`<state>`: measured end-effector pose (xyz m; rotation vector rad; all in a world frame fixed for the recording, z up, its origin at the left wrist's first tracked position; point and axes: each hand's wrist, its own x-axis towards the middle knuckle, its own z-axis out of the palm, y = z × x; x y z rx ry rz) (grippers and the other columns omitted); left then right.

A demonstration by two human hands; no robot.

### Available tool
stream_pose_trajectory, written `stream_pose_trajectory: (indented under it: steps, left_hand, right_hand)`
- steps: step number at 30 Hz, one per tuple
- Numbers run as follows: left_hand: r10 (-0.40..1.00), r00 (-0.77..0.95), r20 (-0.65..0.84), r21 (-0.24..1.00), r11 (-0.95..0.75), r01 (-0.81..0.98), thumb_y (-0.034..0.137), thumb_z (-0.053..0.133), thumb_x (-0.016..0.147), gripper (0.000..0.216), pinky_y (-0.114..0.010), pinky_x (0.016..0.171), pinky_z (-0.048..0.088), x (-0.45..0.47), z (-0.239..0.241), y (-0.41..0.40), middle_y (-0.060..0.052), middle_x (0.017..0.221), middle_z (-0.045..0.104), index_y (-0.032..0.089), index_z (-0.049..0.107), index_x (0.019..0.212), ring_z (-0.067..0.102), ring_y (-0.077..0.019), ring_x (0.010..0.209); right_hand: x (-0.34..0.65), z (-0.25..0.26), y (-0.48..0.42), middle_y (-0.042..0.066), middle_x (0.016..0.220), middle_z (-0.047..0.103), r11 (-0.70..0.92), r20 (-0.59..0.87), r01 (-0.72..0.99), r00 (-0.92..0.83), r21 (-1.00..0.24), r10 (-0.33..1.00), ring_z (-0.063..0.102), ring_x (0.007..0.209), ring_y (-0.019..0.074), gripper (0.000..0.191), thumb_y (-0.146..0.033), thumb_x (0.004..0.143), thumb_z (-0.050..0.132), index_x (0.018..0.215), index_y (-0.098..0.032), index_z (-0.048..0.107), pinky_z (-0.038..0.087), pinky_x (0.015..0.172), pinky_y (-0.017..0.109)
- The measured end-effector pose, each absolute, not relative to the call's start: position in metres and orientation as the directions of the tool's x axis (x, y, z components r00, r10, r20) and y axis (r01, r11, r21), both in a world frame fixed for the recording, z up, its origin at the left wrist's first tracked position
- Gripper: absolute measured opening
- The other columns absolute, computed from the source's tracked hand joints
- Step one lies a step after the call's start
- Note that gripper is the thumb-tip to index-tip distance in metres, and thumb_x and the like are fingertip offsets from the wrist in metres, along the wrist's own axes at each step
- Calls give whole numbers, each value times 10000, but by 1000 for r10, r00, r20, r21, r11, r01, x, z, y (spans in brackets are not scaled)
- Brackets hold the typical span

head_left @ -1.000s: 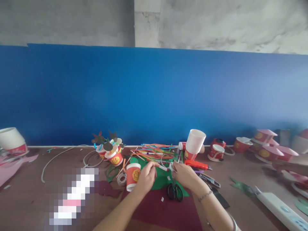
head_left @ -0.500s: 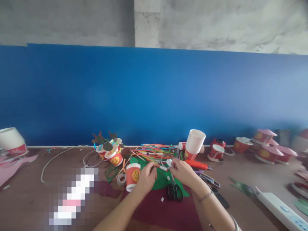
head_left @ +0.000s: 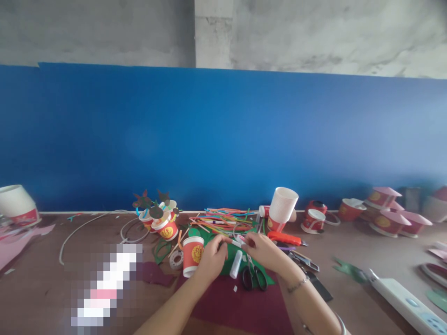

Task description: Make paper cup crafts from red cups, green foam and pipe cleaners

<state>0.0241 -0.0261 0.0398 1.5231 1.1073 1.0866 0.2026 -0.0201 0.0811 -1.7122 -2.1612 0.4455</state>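
My left hand [head_left: 214,253] is closed on one end of a slim white marker [head_left: 236,243]. The fingers of my right hand [head_left: 261,246] are closed around the marker's other end and hide it. Just below lies a short white cylinder [head_left: 236,264], like a glue stick, on green paper [head_left: 225,267]. Black-handled scissors [head_left: 254,278] rest beside it, under my right wrist. A red-and-white paper cup [head_left: 193,256] stands against the left side of my left hand. Dark red paper [head_left: 240,307] is spread beneath my forearms.
Colourful straws [head_left: 223,218] are heaped behind my hands. Stacked paper cups [head_left: 282,209] and an orange utility knife [head_left: 284,238] are to the right. Decorated cups [head_left: 165,228] and a tape roll [head_left: 176,259] sit left. A power strip [head_left: 405,300] lies at the right front.
The white cylinder has left my right hand and now lies on the green paper. My right fingers have moved onto the marker's end; my left hand has barely moved.
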Motion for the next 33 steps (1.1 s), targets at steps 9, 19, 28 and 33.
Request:
stream_pose_trajectory:
  steps: [9,19,28,33]
  left_hand:
    - [973,126,193,936,-221,273,254,455,808,302,-251,614,416,25,42,-26,5,713,586,172,609,1055,504,-139,612]
    - [964,129,234,896,-265,357,269,459,811,314,-263,614,394,24,45,-31,-12,716,602,173,637,1051,519,-157,633]
    - [974,94,204,913,-224,341,254,519,750,100,-236,565,336,24,50,-28,37,611,501,178,580,773,468,-132,585]
    - [969,103,226,909,-248,334,256,522,755,92,-230,559,320,24,48,-28,44,598,475,188,524,693,450,-126,582]
  right_hand:
    - [192,92,-30,-33,601,603,326,144,716,-304,-618,942,542,585,136,122,-227,830,460,709,-215,464,324,561,223]
    - [187,81,-29,-27,655,601,395,177,652,-376,-647,910,561,622,150,75,-190,858,414,810,-229,457,347,571,239]
    - [181,90,-34,27,771,638,379,152,731,-359,-568,921,574,746,182,156,-175,819,411,879,-199,553,338,627,253]
    - [173,97,-37,7,642,600,325,155,740,-291,-589,944,532,624,155,164,-210,806,425,692,-191,541,313,575,245]
